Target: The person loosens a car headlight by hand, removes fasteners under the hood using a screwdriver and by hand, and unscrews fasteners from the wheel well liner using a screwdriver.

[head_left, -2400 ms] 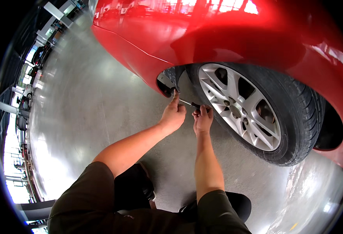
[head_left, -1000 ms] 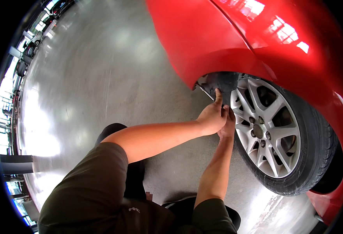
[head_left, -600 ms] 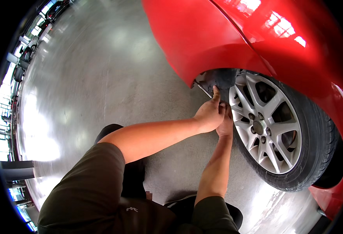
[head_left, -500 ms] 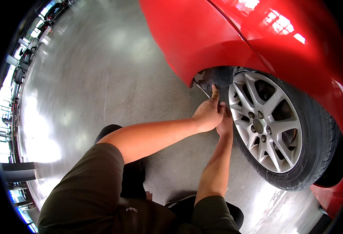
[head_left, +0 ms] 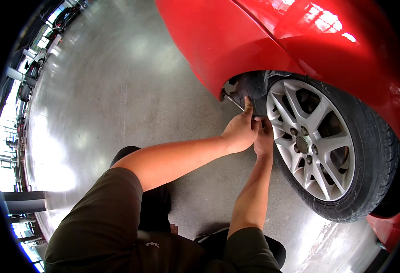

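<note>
My left hand is at the front of the wheel arch of a red car. Its index finger points up against the black wheel arch liner, the other fingers curled. A slim metal-shafted tool slants from the arch's front lower edge down to this hand, which closes around its near end; the handle is hidden. Close beside it, my right hand has its fingers bent in, near the wheel rim. What they hold, if anything, is hidden.
Just right of my hands stands the silver alloy wheel with its black tire. The red fender curves overhead. Grey glossy floor spreads to the left, with parked cars along the far side.
The car sits slightly differently in view, as the view has shifted a little. Both hands stay at the arch with almost the same grip; the tool's shaft has barely moved.
</note>
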A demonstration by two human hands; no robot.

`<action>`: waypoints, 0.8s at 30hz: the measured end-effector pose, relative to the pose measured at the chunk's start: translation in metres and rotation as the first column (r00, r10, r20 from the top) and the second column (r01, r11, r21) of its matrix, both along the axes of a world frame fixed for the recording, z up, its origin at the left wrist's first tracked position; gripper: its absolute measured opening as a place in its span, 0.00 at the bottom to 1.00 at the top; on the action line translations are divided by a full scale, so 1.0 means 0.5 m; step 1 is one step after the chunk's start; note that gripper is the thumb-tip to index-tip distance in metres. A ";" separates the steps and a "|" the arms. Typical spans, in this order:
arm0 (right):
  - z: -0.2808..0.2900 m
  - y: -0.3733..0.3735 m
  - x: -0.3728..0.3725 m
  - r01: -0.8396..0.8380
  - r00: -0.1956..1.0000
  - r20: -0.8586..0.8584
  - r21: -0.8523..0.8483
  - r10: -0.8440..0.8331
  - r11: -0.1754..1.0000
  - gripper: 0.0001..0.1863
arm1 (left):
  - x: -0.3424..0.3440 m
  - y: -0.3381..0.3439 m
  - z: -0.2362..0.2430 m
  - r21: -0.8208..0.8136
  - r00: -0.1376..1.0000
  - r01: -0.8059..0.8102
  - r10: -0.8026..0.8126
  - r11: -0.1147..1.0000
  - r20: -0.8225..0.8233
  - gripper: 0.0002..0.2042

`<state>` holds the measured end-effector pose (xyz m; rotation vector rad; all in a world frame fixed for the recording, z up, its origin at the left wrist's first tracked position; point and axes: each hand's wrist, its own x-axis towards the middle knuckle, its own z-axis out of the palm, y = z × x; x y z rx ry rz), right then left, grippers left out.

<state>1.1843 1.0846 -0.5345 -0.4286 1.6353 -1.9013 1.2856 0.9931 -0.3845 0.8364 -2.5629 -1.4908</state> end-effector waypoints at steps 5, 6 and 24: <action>0.038 -0.015 0.019 0.058 0.982 0.186 -0.117 -0.035 0.991 0.15 | 0.009 -0.006 0.008 -0.002 1.000 -0.017 0.017 1.000 -0.017 0.40; 0.033 -0.010 0.013 0.039 0.958 0.286 -0.090 -0.012 0.995 0.15 | 0.009 -0.004 0.017 0.051 1.000 -0.014 0.014 0.999 -0.003 0.40; 0.042 -0.021 0.025 0.028 0.898 0.438 -0.112 0.024 0.993 0.23 | 0.017 -0.016 0.009 0.022 1.000 0.002 -0.003 1.000 0.025 0.40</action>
